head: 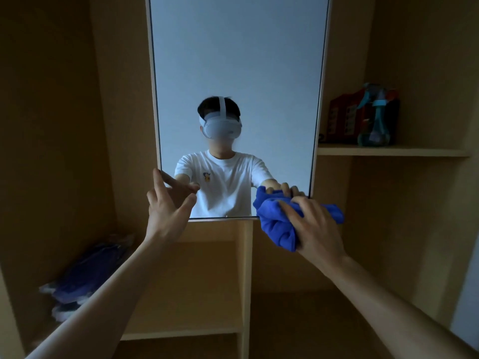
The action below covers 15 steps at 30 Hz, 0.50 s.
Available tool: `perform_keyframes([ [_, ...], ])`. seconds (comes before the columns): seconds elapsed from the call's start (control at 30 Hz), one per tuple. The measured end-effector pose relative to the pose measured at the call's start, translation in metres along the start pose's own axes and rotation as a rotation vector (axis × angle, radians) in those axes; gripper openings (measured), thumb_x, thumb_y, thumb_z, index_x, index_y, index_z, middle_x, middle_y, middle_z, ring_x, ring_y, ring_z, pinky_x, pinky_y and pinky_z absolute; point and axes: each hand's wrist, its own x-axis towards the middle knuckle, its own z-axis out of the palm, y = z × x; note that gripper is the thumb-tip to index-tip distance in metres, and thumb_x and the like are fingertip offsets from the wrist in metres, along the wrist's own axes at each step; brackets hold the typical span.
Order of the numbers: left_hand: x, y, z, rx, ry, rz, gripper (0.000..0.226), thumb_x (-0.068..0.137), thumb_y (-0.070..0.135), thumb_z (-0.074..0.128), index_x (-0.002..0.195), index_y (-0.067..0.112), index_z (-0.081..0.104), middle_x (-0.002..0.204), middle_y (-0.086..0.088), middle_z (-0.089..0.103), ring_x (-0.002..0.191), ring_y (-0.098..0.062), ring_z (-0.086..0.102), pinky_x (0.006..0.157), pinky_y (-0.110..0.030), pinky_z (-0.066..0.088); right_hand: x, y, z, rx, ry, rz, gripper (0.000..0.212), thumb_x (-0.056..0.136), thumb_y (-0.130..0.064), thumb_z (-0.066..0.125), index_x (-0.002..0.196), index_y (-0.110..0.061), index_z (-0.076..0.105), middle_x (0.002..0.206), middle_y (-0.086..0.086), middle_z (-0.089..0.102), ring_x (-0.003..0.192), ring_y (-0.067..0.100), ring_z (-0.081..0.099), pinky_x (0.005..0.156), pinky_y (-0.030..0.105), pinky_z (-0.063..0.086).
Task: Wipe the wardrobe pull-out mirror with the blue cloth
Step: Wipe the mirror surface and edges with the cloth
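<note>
Now: left hand [168, 211] open, fingers spread, touching lower left edge of mirror [238, 73]. Right hand [315, 229] grips bunched blue cloth [274, 224] against mirror's lower right corner. Spray bottle [374, 120] on far right shelf [388, 151].

There is one view only, taken from the person's head, so nothing is shared with a second camera. It faces straight into the wardrobe, square to the mirror [238, 73], which fills the upper middle of the frame and runs off the top edge. The camera stands close: both forearms enter from the bottom corners and end mid-frame, the left hand [168, 206] at the mirror's lower left edge, the right hand [315, 226] at its lower right corner. The wide lens bends the wardrobe panels outward at the sides. The headset [221, 126] carrying the camera appears reflected in the glass, middle of the frame, looking back.
</note>
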Motion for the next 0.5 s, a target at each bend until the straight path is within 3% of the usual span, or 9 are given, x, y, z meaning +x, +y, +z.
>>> perform_keyframes([
  [0.17, -0.001, 0.002, -0.004, -0.008, -0.037, -0.014, 0.098, 0.097, 0.037, 0.065, 0.162, 0.036, -0.007, 0.161, -0.012, 0.02, 0.144, -0.039, 0.037, 0.113, -0.057, 0.039, 0.015, -0.006, -0.009, 0.011, -0.018, -0.003, 0.05, 0.092, -0.028, 0.067, 0.14, -0.019, 0.057, 0.11, 0.009, 0.061, 0.09, 0.028, 0.06, 0.077, 0.04, 0.052],
  [0.5, 0.0, 0.0, -0.011, -0.039, -0.072, 0.003, 0.1, 0.093, 0.039, 0.065, 0.162, 0.035, -0.007, 0.156, -0.003, 0.026, 0.148, -0.03, 0.031, 0.11, -0.05, 0.037, 0.035, -0.066, 0.002, 0.024, -0.104, -0.042, 0.049, 0.098, -0.032, 0.051, 0.146, -0.021, 0.048, 0.117, 0.011, 0.06, 0.095, 0.031, 0.06, 0.083, 0.044, 0.049],
])
